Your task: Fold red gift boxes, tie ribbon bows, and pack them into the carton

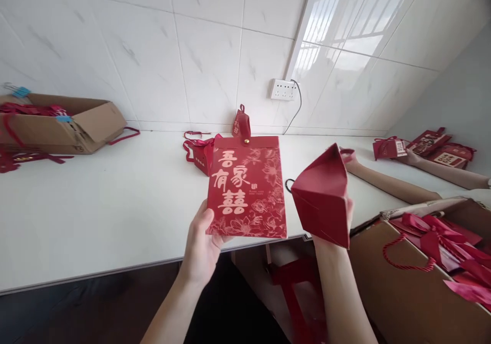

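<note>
My left hand [200,237] grips the lower left corner of a red gift box [264,190], its thumb on the front. This box faces me upright, with pale Chinese characters, printed flowers, and a strap fastened by a gold stud at the top. My right hand [350,210] is closed around a second red box [320,206], plain on the side turned to me and tapering to a pointed top. Most of that hand is hidden behind it. The two boxes are held apart, above the table's front edge.
Behind stand small red boxes [200,160] on the white table [115,216]. An open carton [97,124] with red ribbons is at left; another carton [368,267] full of red ribboned pieces is at right. A co-worker's arms [395,183] reach in from the right among red boxes [448,157].
</note>
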Motion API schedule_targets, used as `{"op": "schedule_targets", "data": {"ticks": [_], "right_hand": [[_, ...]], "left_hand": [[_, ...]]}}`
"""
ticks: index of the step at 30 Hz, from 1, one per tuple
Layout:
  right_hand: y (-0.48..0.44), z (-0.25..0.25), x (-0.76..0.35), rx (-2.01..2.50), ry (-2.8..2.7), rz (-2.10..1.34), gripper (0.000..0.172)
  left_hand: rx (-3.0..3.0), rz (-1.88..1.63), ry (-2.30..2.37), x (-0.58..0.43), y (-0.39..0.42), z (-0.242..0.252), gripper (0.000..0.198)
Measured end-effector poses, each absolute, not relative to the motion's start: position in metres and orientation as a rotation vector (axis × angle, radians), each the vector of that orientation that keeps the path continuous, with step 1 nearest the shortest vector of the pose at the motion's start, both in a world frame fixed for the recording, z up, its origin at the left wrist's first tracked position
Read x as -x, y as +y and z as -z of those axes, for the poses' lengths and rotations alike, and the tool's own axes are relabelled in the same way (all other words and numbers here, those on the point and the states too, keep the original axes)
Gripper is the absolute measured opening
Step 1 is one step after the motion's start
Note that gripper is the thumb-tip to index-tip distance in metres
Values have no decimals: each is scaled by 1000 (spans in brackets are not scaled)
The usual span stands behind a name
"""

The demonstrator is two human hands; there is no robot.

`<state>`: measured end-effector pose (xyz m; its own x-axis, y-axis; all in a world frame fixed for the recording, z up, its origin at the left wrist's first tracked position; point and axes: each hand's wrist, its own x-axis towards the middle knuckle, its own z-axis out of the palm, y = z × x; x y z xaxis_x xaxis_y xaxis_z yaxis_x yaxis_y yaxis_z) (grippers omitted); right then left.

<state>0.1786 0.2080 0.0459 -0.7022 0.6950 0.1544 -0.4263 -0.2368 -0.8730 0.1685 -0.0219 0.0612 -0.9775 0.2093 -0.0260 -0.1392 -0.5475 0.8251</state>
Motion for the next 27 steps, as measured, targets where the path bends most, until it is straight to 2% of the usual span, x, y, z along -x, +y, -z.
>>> {"op": "schedule_targets", "data": {"ticks": [3,5,8,11,13,17,20,21,22,24,27], "right_hand": [[206,-33,-175,522,-1105,-2138,30],[201,-21,-175,618,-1102,-2101,31],[193,-5,-177,619,-1401,-1758,33],[187,2,-176,446,-1811,-1395,26],[185,-1,-177,335,-1996,-1271,25],[179,-24,-194,167,-1826,-1158,52],[173,-51,-218,-130,-1702,-1321,81],[173,-59,-224,-148,-1740,-1361,85],[174,-66,-228,-120,-1778,-1390,85],[180,-78,-228,24,-1765,-1412,71],[197,-89,-211,156,-1494,-1456,46]], "left_hand": [[66,-2650,1186,-172,-17,-62,49],[50,-2635,1143,-176,-13,-63,49],[-116,-2613,1263,-182,-7,-64,52],[-332,-2620,1586,-186,-3,-66,57],[-451,-2606,1825,-187,1,-66,57],[-725,-2543,2268,-189,11,-61,60],[-1309,-2341,2684,-191,25,-58,73],[-1549,-2222,2782,-191,30,-58,75],[-1762,-2096,2833,-190,36,-58,75],[-2018,-1915,2808,-187,47,-57,76],[-1956,-1899,2836,-176,65,-43,88]]}}
